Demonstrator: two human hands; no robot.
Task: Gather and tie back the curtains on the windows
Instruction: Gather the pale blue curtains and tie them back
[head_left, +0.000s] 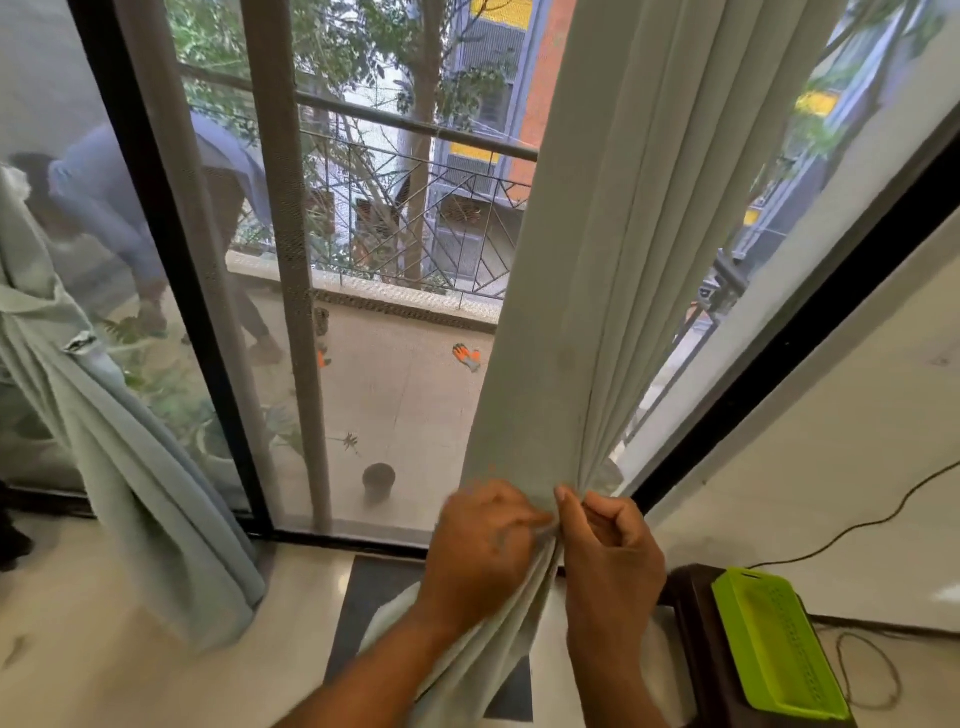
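While both hands (545, 551) pinch curtain (587, 291), green tray (774, 644) near right, tied curtain (104, 441) left.

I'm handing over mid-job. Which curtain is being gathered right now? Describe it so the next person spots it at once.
Start at the big glass door onto the balcony. Two pale green curtains hang there; take the right curtain, falling in long straight pleats. Unlike the left curtain, already bunched up, both hands grip this one: left hand and right hand pinch its folds together, beside the bright green tray.
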